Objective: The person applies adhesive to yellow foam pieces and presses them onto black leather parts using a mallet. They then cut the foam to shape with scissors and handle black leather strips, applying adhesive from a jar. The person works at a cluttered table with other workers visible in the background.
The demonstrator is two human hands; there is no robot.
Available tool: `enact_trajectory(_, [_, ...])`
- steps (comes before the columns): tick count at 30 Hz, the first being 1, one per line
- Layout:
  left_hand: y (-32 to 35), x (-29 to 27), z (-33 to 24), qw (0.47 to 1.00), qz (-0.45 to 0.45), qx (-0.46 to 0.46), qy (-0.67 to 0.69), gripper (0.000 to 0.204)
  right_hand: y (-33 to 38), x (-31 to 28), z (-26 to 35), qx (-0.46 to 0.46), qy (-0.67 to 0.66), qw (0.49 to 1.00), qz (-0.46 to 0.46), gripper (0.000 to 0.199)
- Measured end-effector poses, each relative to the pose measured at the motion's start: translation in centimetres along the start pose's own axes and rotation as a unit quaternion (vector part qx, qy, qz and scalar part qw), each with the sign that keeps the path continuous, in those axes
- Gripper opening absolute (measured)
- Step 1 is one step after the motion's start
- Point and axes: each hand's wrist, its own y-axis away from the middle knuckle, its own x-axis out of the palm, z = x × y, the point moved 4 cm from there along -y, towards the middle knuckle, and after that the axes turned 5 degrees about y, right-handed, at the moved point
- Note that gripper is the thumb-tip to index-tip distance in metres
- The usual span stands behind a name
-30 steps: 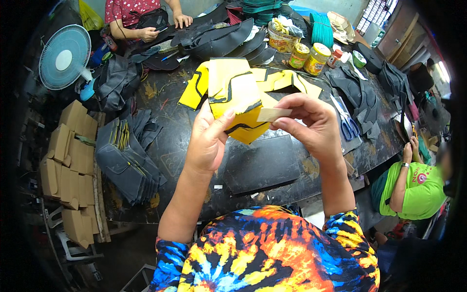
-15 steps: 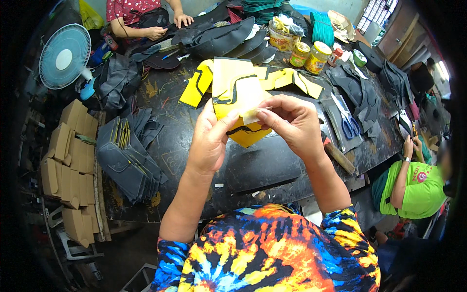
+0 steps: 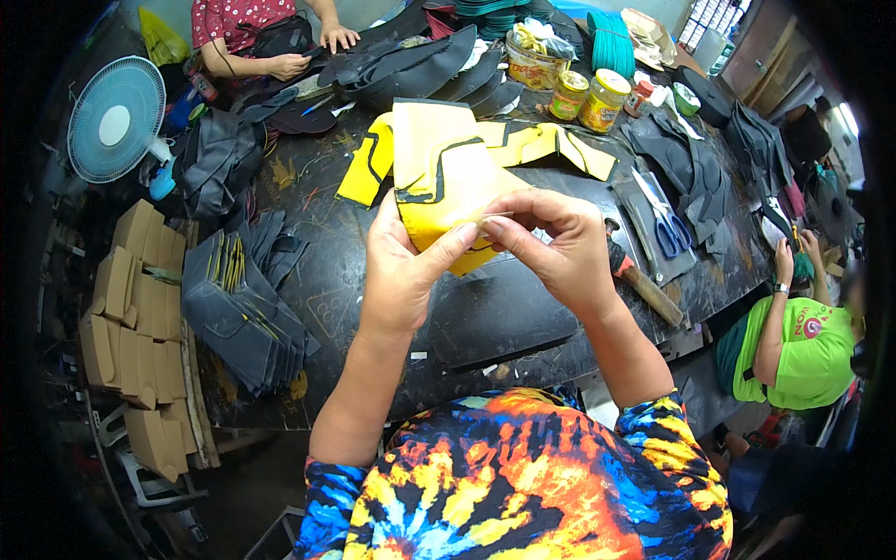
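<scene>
I'm on the head cam from way over here, and both hands are busy with a folded yellow piece that has black wavy lines on it. It's up in front of me, over the middle of the table. My left hand has its lower left edge pinched, thumb on the near side, fingers mostly hidden behind. On my right hand, thumb and fingers are pinching a thin pale strip right by the yellow piece's lower part; it's almost edge-on, so I can't tell if it's stuck down. Below sits a flat dark slab. Off to the right there's a wooden-handled hammer, then blue-handled scissors on a grey sheet. A stack of dark pieces is over on the left.
</scene>
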Motion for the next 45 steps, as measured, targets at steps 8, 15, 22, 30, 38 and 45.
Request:
enact_trajectory(8, [0.5, -0.3, -0.8, 0.998, 0.031, 0.026, -0.046, 0.061, 1.5, -0.6, 0.7, -0.066, -0.024, 0.996, -0.051, 0.012])
enact_trajectory(15, [0.7, -0.4, -0.6, 0.998, 0.034, 0.033, -0.045, 0.061, 1.3, -0.4, 0.2, -0.023, 0.021, 0.999, -0.022, 0.016])
enact_trajectory(22, [0.7, -0.5, -0.7, 0.998, 0.031, 0.037, -0.044, 0.060, 1.4, -0.1, -0.6, 0.022, -0.026, 0.999, 0.027, 0.017])
enact_trajectory(30, [0.9, -0.5, -0.7, 0.998, 0.035, 0.013, -0.058, 0.060, 1.3, 0.7, -2.1, 0.106, -0.170, 0.979, 0.039, 0.015])
enact_trajectory(38, [1.0, -0.5, -0.1, 0.999, 0.025, 0.001, -0.044, 0.053, 1.5, 1.0, -2.0, 0.126, -0.214, 0.969, 0.015, 0.016])
enact_trajectory(45, [1.0, -0.6, 0.6, 0.999, 0.017, -0.002, -0.046, 0.054, 2.0, 1.7, -2.3, 0.112, -0.234, 0.966, -0.013, 0.020])
